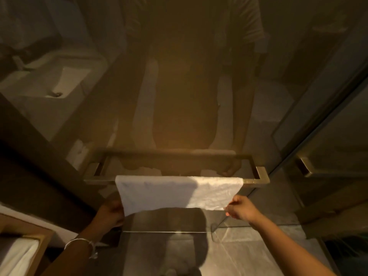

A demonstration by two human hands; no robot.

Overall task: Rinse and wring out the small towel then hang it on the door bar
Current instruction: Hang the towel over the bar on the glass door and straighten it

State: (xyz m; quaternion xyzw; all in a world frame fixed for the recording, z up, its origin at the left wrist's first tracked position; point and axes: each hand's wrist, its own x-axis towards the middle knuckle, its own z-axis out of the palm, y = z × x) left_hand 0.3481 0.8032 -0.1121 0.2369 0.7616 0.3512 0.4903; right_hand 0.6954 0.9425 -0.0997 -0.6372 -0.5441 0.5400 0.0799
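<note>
Dim bathroom, glass door: towel (179,193) draped over bar (256,181). We pinch both lower corners, left hand (111,213), right hand (240,210). Risk: uneven tugging slides it off.

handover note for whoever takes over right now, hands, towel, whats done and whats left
Left hand: grip closed on the lower left corner of the small towel.
Right hand: grip pinching the lower right corner of it.
The towel is draped over the door bar on the glass door, spread flat along it, front flap hanging down.
Done: the towel is on the bar. Whether it was rinsed and wrung cannot be told from this view.
Left: probably just even out the hang if needed, then let go with both hands.
</note>
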